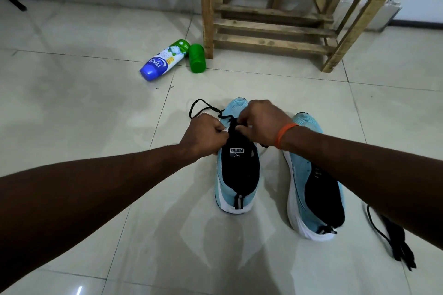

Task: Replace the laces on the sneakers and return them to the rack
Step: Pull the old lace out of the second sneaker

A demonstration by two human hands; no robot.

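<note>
- Looking down through the head camera, I saw a pair of sneakers standing side by side on the pale tiled floor (96,108), toes pointing toward the wooden rack (271,29).
- The PUMA sneaker (237,175) stood between both hands. It had a light-blue knit upper, a black tongue and collar, a white sole and a white PUMA tag on the tongue.
- The left hand (203,134) was curled into a tight fist at the tongue's left edge, gripping the black lace (203,105).
- The right hand (263,122), with an orange wristband (284,135), had its fingers bent down, pinching the same lace over the tongue.
- A loop of that lace lay on the tiles just beyond the left hand, beside the toe.
- The second sneaker (311,189) stood just to the right, partly under the right forearm.
- A loose black lace (393,242) lay on the tiles near its heel.
- A Nycil bottle (165,60) lay on its side by the rack's left leg, a green cap (197,58) beside it.
</note>
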